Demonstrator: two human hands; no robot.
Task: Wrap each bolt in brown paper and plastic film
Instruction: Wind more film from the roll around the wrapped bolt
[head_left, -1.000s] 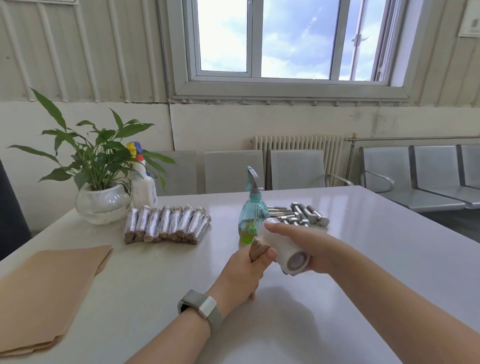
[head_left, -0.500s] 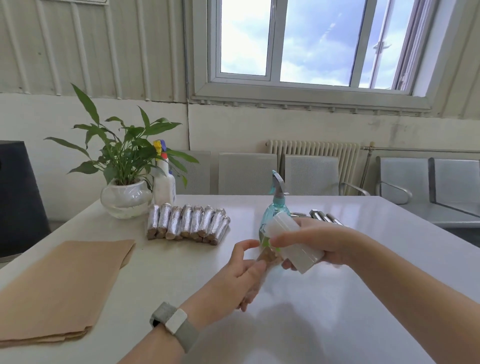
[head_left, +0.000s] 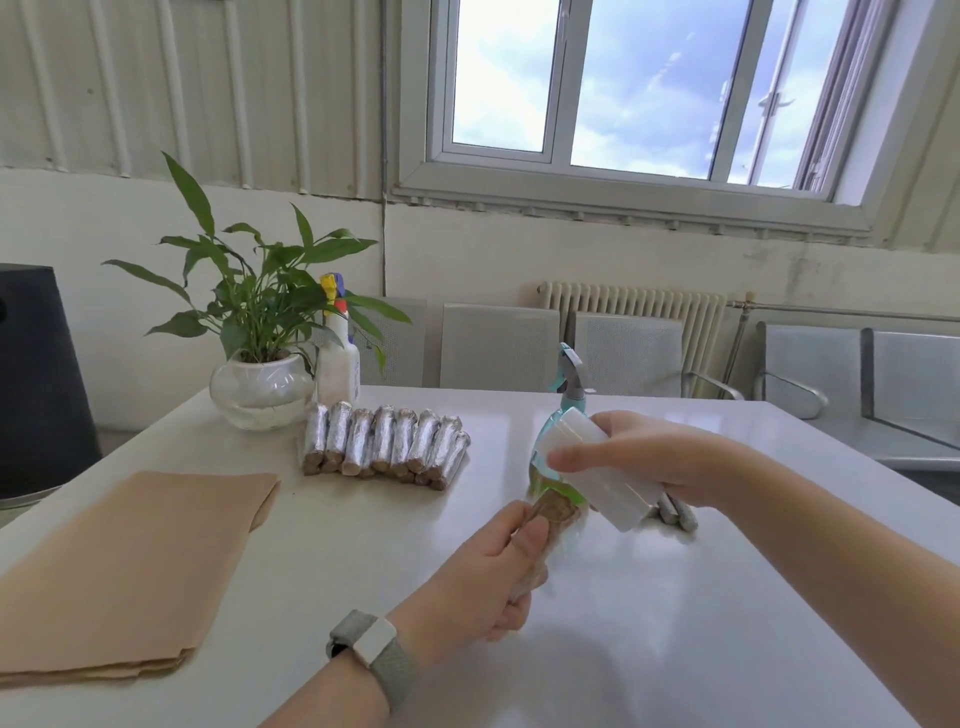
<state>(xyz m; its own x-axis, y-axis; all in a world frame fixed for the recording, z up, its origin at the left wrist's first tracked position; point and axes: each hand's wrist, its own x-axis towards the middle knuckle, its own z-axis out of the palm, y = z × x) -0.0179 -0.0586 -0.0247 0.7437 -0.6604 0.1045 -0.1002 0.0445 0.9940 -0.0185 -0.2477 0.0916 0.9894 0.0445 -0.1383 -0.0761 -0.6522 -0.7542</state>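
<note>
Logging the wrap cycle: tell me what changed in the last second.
The right hand lifted the film roll up and away from the paper-wrapped bolt. The left hand opened briefly, then regripped the bolt. The wrapped bolts and the brown paper stack stayed put.

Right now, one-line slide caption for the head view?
Left hand grips a paper-wrapped bolt while the right hand holds the film roll above it.

Waiting room – metal bench seats (head_left: 857, 374), radiator (head_left: 631, 312)
</note>
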